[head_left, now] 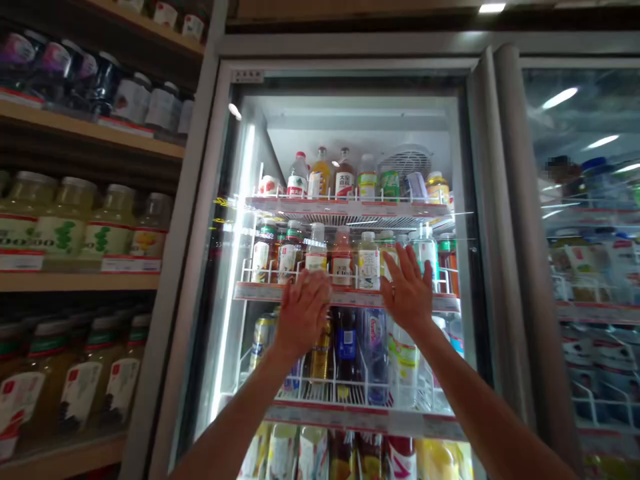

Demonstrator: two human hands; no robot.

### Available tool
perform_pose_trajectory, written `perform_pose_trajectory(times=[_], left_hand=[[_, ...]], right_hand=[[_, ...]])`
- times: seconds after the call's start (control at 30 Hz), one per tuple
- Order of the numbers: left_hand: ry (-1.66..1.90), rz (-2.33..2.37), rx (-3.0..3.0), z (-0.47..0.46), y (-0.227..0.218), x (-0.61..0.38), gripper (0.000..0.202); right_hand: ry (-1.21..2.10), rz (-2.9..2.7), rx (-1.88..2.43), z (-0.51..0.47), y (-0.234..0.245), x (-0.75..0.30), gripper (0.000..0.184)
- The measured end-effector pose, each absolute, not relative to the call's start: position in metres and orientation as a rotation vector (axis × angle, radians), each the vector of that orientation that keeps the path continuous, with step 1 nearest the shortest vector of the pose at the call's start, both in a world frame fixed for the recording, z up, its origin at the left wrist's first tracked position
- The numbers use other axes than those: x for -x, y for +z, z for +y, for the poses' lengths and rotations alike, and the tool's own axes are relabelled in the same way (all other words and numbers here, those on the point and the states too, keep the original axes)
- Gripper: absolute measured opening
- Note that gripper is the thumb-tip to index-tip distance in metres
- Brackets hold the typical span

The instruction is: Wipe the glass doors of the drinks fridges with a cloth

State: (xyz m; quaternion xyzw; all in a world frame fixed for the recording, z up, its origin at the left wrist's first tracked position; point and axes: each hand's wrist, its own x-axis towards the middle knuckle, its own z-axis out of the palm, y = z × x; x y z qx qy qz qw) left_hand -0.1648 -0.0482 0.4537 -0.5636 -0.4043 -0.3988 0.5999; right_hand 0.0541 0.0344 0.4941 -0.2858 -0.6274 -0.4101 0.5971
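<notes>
Both arms are raised toward a lit drinks fridge (350,48) with a glass front. My left hand (303,313), slightly blurred, is open with nothing in it, in front of the fridge's middle rack. My right hand (409,290) is also open and empty, its fingers spread before the right part of that rack. Whether either palm touches the glass I cannot tell. Near the hands stand a bottle with a white label (369,261) and a reddish-brown bottle (342,259). Lower down are a gold can (321,357) and a dark bottle (346,343).
More bottles line the fridge's top rack (350,207) and its bottom level. At left, a wooden shelf unit (80,280) holds several rows of jars and bottles. On the right, beyond a metal upright (515,253), is another glass-fronted fridge section (595,267) with drinks and reflections.
</notes>
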Motion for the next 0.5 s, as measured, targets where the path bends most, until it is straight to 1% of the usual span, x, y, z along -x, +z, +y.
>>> perform_pose_trajectory(times=[0.07,0.13,0.23,0.3,0.4,0.5], left_hand=[[-1.083,-1.016,1.128,-0.061,0.461,0.205,0.042],[-1.274,-1.118,0.904,-0.072,0.471,0.243,0.044],[-1.412,-1.159,0.773,-0.072,0.477,0.25,0.046],[-1.35,-1.11,0.885,-0.063,0.468,0.218,0.044],[-1.077,-0.968,1.222,-0.046,0.442,0.157,0.044],[-0.87,-0.89,1.387,-0.044,0.42,0.143,0.047]], right_hand=[[-0.956,-1.452,0.654,0.034,0.494,-0.054,0.049],[-0.959,-1.447,0.656,0.034,0.494,-0.052,0.049],[-0.944,-1.426,0.675,0.032,0.491,-0.048,0.049],[-0.923,-1.417,0.677,0.03,0.486,-0.043,0.048],[-0.89,-1.423,0.643,0.025,0.476,-0.036,0.049],[-0.88,-1.454,0.6,0.022,0.469,-0.034,0.051]])
